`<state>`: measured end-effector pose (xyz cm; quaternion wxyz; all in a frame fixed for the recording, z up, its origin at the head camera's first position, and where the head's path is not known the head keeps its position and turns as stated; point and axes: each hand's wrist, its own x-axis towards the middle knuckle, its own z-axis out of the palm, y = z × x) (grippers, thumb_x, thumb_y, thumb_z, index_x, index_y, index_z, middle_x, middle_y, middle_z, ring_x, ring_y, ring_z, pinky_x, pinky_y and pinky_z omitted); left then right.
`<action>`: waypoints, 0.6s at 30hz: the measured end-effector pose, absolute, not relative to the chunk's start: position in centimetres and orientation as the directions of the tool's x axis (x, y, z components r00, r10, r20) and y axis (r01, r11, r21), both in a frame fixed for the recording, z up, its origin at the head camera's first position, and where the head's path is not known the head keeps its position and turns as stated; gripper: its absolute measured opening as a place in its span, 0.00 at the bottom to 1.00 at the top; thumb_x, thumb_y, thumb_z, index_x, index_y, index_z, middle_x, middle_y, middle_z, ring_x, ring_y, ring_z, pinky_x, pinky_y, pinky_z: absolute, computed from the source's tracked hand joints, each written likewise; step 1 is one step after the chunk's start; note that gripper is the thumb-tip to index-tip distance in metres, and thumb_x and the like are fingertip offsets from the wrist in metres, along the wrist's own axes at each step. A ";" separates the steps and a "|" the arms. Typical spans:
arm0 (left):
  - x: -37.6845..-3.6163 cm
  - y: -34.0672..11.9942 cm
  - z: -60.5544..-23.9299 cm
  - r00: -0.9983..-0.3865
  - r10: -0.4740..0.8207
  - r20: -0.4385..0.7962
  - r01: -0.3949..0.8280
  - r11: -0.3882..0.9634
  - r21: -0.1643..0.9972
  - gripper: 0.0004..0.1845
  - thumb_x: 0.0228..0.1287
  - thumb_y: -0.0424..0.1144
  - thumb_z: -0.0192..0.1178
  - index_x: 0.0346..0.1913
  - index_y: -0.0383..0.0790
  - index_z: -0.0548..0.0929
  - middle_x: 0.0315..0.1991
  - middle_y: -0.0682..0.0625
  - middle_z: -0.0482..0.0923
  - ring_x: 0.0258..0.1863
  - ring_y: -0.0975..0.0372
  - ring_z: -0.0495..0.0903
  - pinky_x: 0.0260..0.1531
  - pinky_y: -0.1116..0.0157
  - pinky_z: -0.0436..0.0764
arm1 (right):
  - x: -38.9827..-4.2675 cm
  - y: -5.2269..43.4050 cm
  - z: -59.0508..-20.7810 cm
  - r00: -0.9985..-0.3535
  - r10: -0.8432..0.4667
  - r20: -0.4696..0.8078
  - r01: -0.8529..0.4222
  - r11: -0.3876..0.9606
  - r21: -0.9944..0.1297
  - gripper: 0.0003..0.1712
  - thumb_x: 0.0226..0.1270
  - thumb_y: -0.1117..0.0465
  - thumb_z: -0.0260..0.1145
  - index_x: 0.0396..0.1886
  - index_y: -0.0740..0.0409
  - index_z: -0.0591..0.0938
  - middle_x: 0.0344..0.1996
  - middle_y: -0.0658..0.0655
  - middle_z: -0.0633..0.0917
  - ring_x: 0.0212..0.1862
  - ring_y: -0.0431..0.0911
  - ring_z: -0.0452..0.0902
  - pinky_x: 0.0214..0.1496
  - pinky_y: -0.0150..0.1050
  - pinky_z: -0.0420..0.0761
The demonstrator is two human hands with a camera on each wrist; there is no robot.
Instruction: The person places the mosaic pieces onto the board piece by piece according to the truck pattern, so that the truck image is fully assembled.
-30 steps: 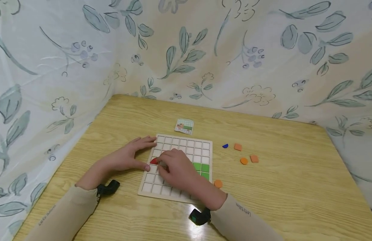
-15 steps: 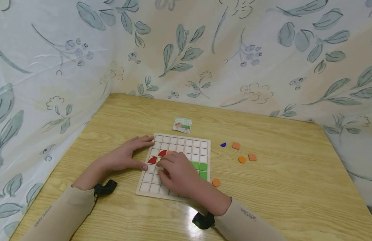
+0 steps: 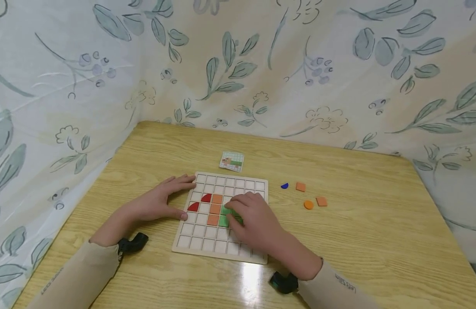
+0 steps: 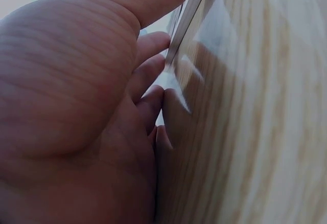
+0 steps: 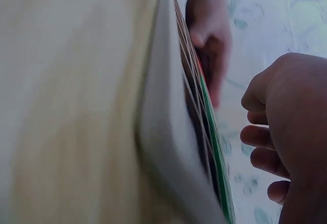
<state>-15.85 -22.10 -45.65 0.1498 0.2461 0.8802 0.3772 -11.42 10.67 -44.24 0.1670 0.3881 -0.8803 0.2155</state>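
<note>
My left hand lies at the left edge of a pale wooden grid board, thumb and fingers spread and touching its rim. Over the board's right half hovers my right hand, its fingers bent above green square tiles. In the right wrist view those fingers stand apart from the board, with nothing seen between them. Two red quarter-round tiles sit in cells on the left. Beside them, orange squares form a column. More green tiles are partly hidden under my right hand.
Behind the board lies a small picture card. To the right are a blue half-round piece, two orange squares and an orange disc. Patterned cloth hangs beyond the table's back edge.
My right hand has moved right, from the red tiles to the green ones, uncovering the orange column. The orange disc near the board's right edge is now out of sight. My left hand stays at the rim.
</note>
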 end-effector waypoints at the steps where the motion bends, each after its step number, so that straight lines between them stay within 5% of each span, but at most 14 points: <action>1: -15.8 -22.1 -45.7 -0.835 0.545 -0.082 0.312 0.589 0.745 0.48 0.50 0.60 0.74 0.75 0.64 0.64 0.78 0.68 0.48 0.78 0.55 0.35 0.71 0.40 0.42 | -11.7 11.4 -44.3 -0.650 -0.600 0.466 -0.747 0.618 -0.246 0.11 0.67 0.56 0.65 0.45 0.52 0.86 0.44 0.46 0.85 0.48 0.44 0.77 0.52 0.42 0.74; 18: -16.4 -22.3 -45.1 -0.820 0.566 -0.080 0.337 0.593 0.731 0.48 0.51 0.59 0.74 0.75 0.60 0.65 0.78 0.65 0.48 0.78 0.52 0.36 0.71 0.41 0.41 | -17.1 20.9 -45.3 -0.812 -0.247 0.528 -0.472 0.810 -0.347 0.10 0.64 0.61 0.68 0.41 0.62 0.87 0.34 0.56 0.85 0.38 0.53 0.78 0.47 0.53 0.75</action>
